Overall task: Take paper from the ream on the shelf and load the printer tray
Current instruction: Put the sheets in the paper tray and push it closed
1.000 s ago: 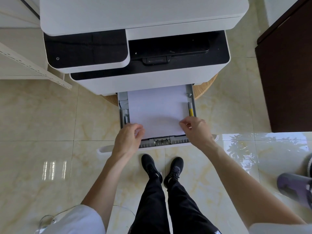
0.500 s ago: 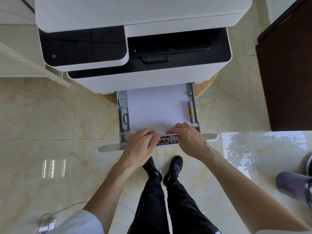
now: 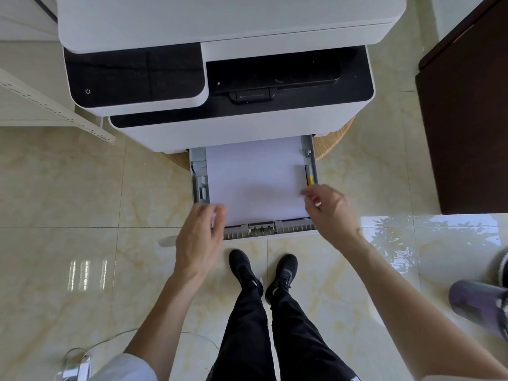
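A white and black printer (image 3: 220,78) stands on a round wooden stand. Its grey paper tray (image 3: 275,228) is pulled out toward me, with a stack of white paper (image 3: 255,180) lying flat inside. My left hand (image 3: 199,237) hovers over the tray's front left corner, fingers loosely curled and blurred, holding nothing. At the paper's right edge, near the yellow-tipped side guide (image 3: 309,179), my right hand (image 3: 330,210) has its fingers slightly apart and grips nothing. The ream is out of view.
A white metal shelf (image 3: 55,111) stands at the left and a dark wooden cabinet (image 3: 467,119) at the right. My black shoes (image 3: 261,273) are on the glossy tile floor below the tray. Another person's shoe (image 3: 481,306) is at the right edge. Cables (image 3: 79,361) lie bottom left.
Both hands were together at the paper's front edge; they have spread apart to the tray's left and right front corners. The paper lies as before.
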